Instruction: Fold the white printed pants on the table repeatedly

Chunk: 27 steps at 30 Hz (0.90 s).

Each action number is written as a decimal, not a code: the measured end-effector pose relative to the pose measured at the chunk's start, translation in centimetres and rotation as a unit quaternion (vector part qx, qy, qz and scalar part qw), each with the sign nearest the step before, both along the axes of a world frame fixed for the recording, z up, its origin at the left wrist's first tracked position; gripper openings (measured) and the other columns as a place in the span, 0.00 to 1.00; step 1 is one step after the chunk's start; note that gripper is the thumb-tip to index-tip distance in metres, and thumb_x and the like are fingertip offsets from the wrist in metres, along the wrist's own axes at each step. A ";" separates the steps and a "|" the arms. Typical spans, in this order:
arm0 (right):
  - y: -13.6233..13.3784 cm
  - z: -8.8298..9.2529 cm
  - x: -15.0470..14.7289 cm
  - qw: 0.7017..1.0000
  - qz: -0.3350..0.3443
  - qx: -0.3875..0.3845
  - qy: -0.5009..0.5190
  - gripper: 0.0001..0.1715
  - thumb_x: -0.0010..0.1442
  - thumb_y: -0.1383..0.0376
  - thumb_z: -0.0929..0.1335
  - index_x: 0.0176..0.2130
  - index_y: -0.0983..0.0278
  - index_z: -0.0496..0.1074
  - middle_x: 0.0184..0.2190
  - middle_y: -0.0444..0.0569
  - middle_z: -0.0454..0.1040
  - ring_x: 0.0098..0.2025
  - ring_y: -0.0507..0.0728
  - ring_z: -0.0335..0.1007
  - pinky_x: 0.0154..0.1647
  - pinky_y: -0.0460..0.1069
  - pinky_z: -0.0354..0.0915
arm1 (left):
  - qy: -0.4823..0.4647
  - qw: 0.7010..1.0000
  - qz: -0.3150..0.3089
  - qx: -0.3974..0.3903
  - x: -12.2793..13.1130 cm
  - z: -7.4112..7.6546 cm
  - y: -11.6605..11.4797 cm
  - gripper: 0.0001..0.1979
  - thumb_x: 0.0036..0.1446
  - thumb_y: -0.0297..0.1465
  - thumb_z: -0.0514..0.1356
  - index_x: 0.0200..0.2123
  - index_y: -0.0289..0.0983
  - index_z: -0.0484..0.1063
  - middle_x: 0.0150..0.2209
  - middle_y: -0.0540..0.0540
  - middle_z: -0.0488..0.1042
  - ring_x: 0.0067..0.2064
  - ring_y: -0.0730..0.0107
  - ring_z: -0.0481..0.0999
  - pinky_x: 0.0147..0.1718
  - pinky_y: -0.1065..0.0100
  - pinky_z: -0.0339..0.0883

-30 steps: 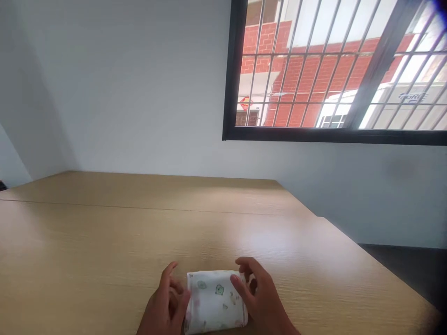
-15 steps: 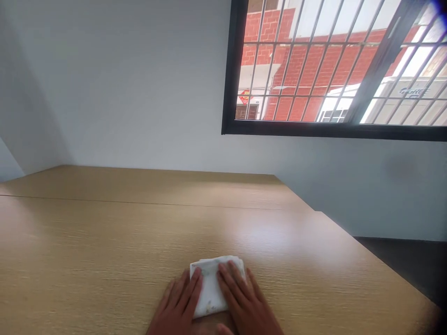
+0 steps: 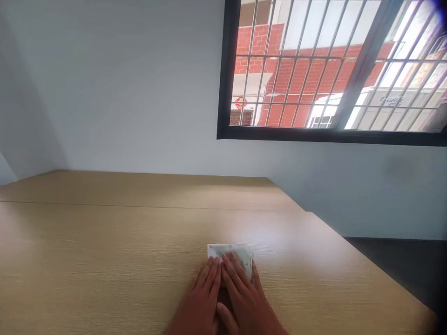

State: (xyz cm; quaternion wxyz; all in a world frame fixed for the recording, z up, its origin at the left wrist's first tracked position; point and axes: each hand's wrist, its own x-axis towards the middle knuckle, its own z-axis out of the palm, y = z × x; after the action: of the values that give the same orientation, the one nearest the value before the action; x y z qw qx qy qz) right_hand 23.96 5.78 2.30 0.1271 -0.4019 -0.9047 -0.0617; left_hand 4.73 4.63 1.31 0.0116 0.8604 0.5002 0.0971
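A small white folded cloth [image 3: 215,250] with a faint printed pattern lies on the pale wood tabletop [image 3: 104,260], low in the view. My right hand [image 3: 246,295] rests flat over its right part, fingers stretched forward. Beside it, my left hand [image 3: 202,295] also lies palm down, its fingertips touching the cloth's near left edge. The two hands are close together, index fingers almost meeting. Most of the cloth's near side is hidden under the fingers. Neither hand is wrapped around anything.
A seam [image 3: 139,205] runs across the table toward its far part. Beyond stands a pale wall [image 3: 139,93] with a dark-framed, barred window [image 3: 279,134] at upper right. The table's right edge slants down toward me, with a dark floor [image 3: 394,256] past it.
Both hands and the cloth have shifted right and slightly away from me. My hands have come closer together, covering more of the cloth. The camera view has moved slightly too.
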 end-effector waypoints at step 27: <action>8.2 6.0 4.4 0.923 0.034 -0.226 0.311 0.18 0.51 0.67 0.71 0.44 0.59 0.73 0.41 0.45 0.73 0.42 0.57 0.70 0.43 0.48 0.65 | -0.343 0.920 -0.044 -0.185 -1.0 4.3 8.8 0.24 0.49 0.38 0.67 0.50 0.40 0.69 0.44 0.46 0.71 0.41 0.65 0.71 0.38 0.70 0.64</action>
State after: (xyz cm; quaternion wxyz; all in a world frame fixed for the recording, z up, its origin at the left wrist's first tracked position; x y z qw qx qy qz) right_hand 28.37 13.96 8.31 0.3100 -0.3880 -0.8228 0.2764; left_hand 3.73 13.39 5.64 0.3457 0.7780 0.4364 0.2914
